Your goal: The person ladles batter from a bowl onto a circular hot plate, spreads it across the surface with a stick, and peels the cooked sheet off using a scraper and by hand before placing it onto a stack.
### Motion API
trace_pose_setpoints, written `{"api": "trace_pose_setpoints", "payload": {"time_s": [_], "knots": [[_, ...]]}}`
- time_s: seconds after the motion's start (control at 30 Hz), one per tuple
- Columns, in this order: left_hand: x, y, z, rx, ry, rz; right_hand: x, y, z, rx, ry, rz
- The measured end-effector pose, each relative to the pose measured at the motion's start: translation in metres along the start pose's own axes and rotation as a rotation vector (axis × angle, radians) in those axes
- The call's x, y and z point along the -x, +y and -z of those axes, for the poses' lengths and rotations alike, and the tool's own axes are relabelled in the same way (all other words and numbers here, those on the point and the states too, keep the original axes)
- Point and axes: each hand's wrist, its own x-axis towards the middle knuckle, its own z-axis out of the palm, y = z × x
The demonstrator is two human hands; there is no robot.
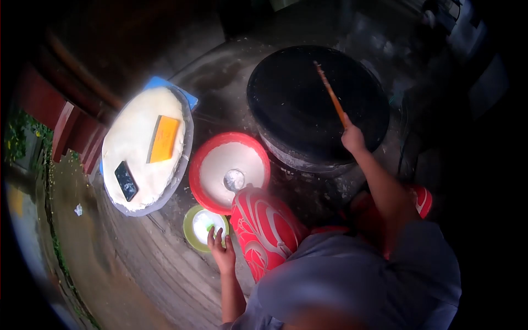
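My right hand (353, 138) grips the lower end of a thin wooden stick (331, 94). The stick reaches over a large round black griddle (291, 82), its far tip above the middle part of the surface. Beside my right knee-side cloth, my left hand (221, 250) hovers at the rim of a small green bowl (190, 235), fingers apart. White stuff (203, 221) fills that bowl, with a small bright green piece in it near my fingertips. Close by, a red basin (197, 184) holds pale batter, and a round metal ladle (234, 179) rests in it.
On the left, a thick round white stack (137, 118) lies on a clear-edged tray. An orange rectangular scraper-like piece (164, 138) and a dark phone (126, 181) lie on top. A blue edge (190, 99) shows beneath. Red patterned cloth (264, 231) covers my leg beside the basin.
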Motion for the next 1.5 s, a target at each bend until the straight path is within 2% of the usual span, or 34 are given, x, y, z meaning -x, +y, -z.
{"api": "trace_pose_setpoints", "payload": {"time_s": [0.03, 0.1, 0.17, 0.2, 0.27, 0.3, 0.33, 0.37, 0.43, 0.47, 0.5, 0.57, 0.63, 0.67, 0.73, 0.77, 0.8, 0.87, 0.9, 0.97, 1.03, 1.1, 1.17, 1.23, 1.27, 1.33, 1.43, 1.5], "knots": [[-0.002, 0.004, 0.001, 0.026, -0.013, 0.011, -0.01, 0.011, 0.009, -0.452, 0.059, -0.413], [-0.001, 0.006, -0.002, -0.023, -0.034, 0.014, -0.002, 0.03, 0.003, -0.171, 0.134, -0.172], [0.0, -0.004, -0.009, 0.097, -0.038, 0.049, 0.064, -0.009, 0.029, 0.172, -0.257, 0.389], [-0.001, 0.0, -0.007, 0.071, -0.064, 0.05, 0.066, 0.009, 0.025, 0.174, -0.253, 0.372], [-0.003, 0.002, -0.008, 0.088, -0.063, 0.03, 0.064, 0.065, 0.002, -0.152, -0.038, 0.05], [-0.003, 0.001, -0.008, 0.081, -0.056, 0.021, 0.069, 0.064, 0.02, -0.502, -0.054, -0.306], [-0.004, 0.004, -0.009, 0.147, -0.054, 0.038, 0.074, 0.061, 0.039, -0.855, 0.069, -0.668], [-0.002, 0.002, -0.01, 0.145, -0.059, 0.038, 0.074, 0.086, 0.023, -0.893, 0.31, -0.618], [0.0, -0.007, -0.014, 0.224, -0.075, 0.067, 0.11, 0.086, 0.023, -0.175, 0.227, -0.131], [-0.001, -0.011, -0.016, 0.199, -0.083, 0.056, 0.136, 0.063, 0.033, -0.183, 0.035, 0.084], [-0.001, -0.013, -0.018, 0.197, -0.097, 0.055, 0.158, 0.051, 0.049, -0.054, -0.163, 0.32], [-0.002, -0.015, -0.02, 0.213, -0.091, 0.044, 0.163, 0.083, 0.026, -0.048, 0.085, 0.23], [0.0, -0.012, -0.02, 0.232, -0.086, 0.062, 0.136, 0.141, 0.01, -0.495, 0.304, -0.599], [0.001, -0.015, -0.019, 0.263, -0.088, 0.091, 0.135, 0.131, 0.035, -0.865, 0.358, -0.76], [0.001, -0.022, -0.022, 0.299, -0.086, 0.116, 0.134, 0.136, 0.037, -0.624, 0.372, -0.521], [0.001, -0.03, -0.025, 0.288, -0.079, 0.098, 0.133, 0.132, 0.044, -0.324, 0.283, -0.352], [0.002, -0.039, -0.027, 0.277, -0.075, 0.08, 0.126, 0.125, 0.051, -0.325, 0.293, -0.349], [0.002, -0.045, -0.029, 0.262, -0.08, 0.07, 0.104, 0.102, 0.066, -0.157, 0.104, -0.154], [0.003, -0.047, -0.029, 0.242, -0.082, 0.067, 0.083, 0.101, 0.064, -0.156, 0.107, -0.151], [0.005, -0.038, -0.025, 0.232, -0.097, 0.105, 0.04, 0.102, 0.042, -0.243, 0.24, -0.472], [0.007, -0.032, -0.025, 0.228, -0.097, 0.147, 0.029, 0.069, 0.009, -0.116, 0.21, -0.09], [0.014, -0.032, -0.024, 0.282, -0.079, 0.175, 0.057, -0.007, 0.017, -0.224, -0.392, 0.377], [0.018, -0.032, -0.023, 0.203, -0.067, 0.201, 0.076, -0.06, 0.017, -0.151, -0.629, 0.648], [0.023, -0.043, -0.022, 0.057, -0.048, 0.195, 0.089, -0.106, 0.029, -0.334, -0.591, 0.514], [0.026, -0.057, -0.025, -0.033, -0.032, 0.197, 0.082, -0.109, 0.01, -0.422, -0.399, 0.713], [0.031, -0.076, -0.031, -0.286, -0.014, 0.29, 0.083, -0.157, 0.049, 0.014, -0.57, 0.696], [0.034, -0.097, -0.047, -0.628, -0.001, 0.528, 0.081, -0.207, 0.052, 0.044, -0.735, 0.767], [0.031, -0.109, -0.056, -0.667, -0.004, 0.689, 0.093, -0.248, 0.047, 0.083, -0.832, 0.879]]}}
